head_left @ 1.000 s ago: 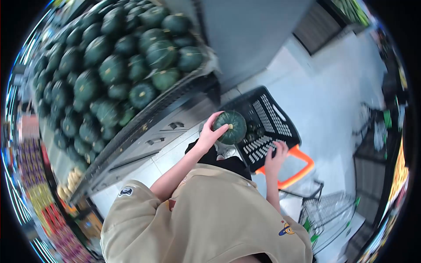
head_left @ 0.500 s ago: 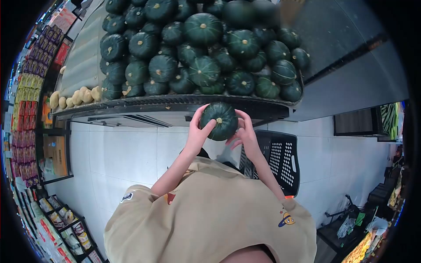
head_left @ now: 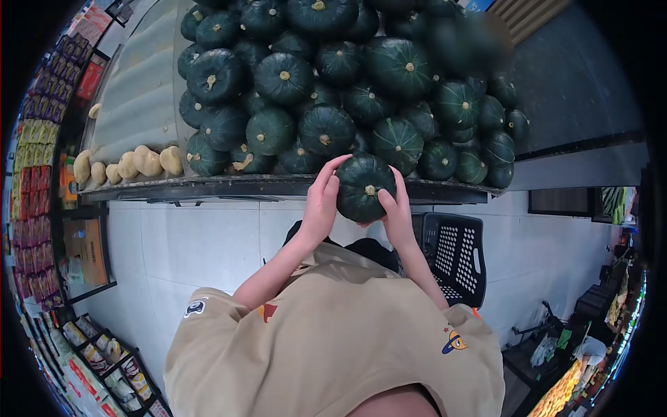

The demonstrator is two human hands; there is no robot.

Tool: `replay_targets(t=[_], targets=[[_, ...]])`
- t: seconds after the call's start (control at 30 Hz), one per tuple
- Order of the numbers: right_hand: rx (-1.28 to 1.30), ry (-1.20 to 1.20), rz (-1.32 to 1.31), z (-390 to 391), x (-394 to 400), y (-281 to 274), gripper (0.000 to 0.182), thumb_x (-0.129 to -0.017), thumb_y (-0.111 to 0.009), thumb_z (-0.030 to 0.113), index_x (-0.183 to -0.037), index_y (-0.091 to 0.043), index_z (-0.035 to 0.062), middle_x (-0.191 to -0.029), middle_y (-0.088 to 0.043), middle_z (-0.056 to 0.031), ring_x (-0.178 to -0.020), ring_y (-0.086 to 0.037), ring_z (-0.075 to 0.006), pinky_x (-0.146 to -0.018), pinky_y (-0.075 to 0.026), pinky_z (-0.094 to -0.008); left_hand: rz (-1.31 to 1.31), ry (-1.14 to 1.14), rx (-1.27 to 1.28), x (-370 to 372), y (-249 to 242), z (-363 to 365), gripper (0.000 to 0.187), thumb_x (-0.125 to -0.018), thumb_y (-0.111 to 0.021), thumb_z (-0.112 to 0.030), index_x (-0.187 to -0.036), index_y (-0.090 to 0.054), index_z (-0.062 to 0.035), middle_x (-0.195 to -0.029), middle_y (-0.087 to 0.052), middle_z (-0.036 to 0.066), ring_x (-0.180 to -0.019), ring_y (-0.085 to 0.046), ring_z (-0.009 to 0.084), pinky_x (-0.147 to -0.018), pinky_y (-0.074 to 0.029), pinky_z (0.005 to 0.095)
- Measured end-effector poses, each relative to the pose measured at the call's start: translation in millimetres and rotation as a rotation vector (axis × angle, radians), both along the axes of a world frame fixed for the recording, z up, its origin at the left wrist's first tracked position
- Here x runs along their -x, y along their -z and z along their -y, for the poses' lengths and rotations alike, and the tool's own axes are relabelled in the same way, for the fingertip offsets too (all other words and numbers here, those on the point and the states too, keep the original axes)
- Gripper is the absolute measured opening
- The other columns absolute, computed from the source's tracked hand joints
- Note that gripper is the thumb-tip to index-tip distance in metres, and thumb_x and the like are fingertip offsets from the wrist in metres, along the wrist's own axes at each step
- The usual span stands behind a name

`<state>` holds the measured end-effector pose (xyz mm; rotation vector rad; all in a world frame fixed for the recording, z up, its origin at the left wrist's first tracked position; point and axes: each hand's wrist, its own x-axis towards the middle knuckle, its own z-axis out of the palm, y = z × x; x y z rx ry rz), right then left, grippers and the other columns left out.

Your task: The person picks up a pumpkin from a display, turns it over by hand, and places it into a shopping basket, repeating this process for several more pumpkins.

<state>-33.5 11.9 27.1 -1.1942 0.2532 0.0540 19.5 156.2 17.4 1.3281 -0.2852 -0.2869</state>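
A dark green pumpkin (head_left: 361, 182) with a pale stem is held between my two hands, just in front of the display shelf's edge. My left hand (head_left: 324, 201) grips it from the left side, fingers curved over the rim and thumb along the near side. On the right, my right hand (head_left: 398, 208) holds it with the thumb pressed close to the stem; some fingers are hidden behind the pumpkin. Directly beyond is a heap of similar pumpkins (head_left: 283, 78), the front ones near the held pumpkin.
Several pale potatoes (head_left: 146, 161) line the shelf's front at left. A black shopping basket (head_left: 455, 254) with round holes is on the floor to my right. Packaged goods fill a rack (head_left: 42, 187) at far left. The display's dark front edge (head_left: 278, 189) runs across before me.
The view has shifted closer to the pumpkin heap. My right thumb has come onto the pumpkin's top near the stem, while my left thumb has moved away from the stem to the side.
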Motion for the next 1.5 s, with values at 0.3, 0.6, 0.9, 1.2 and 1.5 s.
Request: replay_targets(t=[0.3, 0.6, 0.9, 1.2, 1.5], targets=[[-0.119, 0.012, -0.067, 5, -8, -8, 0.049, -0.084, -0.055, 0.025, -0.123, -0.036, 0.0017, -0.109, -0.052, -0.0116, -0.086, -0.061, -0.0196, -0.051, -0.057, -0.0314, -0.182, 0.013, 0.09, 4, -9, -2, 0.047, -0.093, -0.034, -0.036, -0.125, -0.042, -0.003, -0.11, -0.052, 0.005, -0.1, -0.051, 0.0123, -0.083, -0.043, 0.0273], [-0.08, -0.08, -0.032, 21, -11, -26, 0.047, -0.083, -0.056, 0.027, -0.12, -0.04, 0.0015, -0.107, -0.053, -0.0117, -0.088, -0.06, -0.0203, -0.053, -0.057, -0.0342, -0.06, -0.09, 0.102, 15, -16, 13, 0.044, -0.092, -0.041, -0.029, -0.127, -0.04, -0.003, -0.107, -0.054, 0.005, -0.094, -0.052, 0.01, -0.076, -0.045, 0.0236], [0.622, -0.009, 0.412, 42, -2, -29, 0.068, -0.056, -0.073, -0.002, -0.117, -0.043, 0.0069, -0.111, -0.048, -0.0078, -0.104, -0.053, -0.0189, -0.084, -0.048, -0.0298, -0.279, 0.073, 0.094, 27, 0, 21, 0.044, -0.092, -0.04, -0.035, -0.122, -0.043, -0.003, -0.108, -0.055, 0.006, -0.096, -0.055, 0.0116, -0.076, -0.047, 0.0261], [1.133, -0.153, 0.873, 60, 12, -19, 0.06, -0.053, -0.068, -0.006, -0.109, -0.058, 0.0162, -0.12, -0.049, -0.0072, -0.116, -0.046, -0.0343, -0.093, -0.045, -0.0407, -0.419, 0.121, 0.135, 34, -23, 21, 0.046, -0.09, -0.045, -0.031, -0.126, -0.039, -0.0025, -0.115, -0.052, 0.008, -0.102, -0.054, 0.0152, -0.083, -0.047, 0.0299], [0.756, -0.316, 0.409, 70, 20, -29, 0.105, -0.05, -0.084, 0.017, -0.136, -0.024, 0.0151, -0.137, -0.025, -0.0102, -0.122, -0.037, -0.0302, -0.091, -0.046, -0.0371, -0.22, 0.027, 0.116, 40, -6, 30, 0.062, -0.081, -0.056, -0.01, -0.135, -0.028, -0.0024, -0.124, -0.045, 0.01, -0.114, -0.046, 0.0174, -0.092, -0.042, 0.0317]])
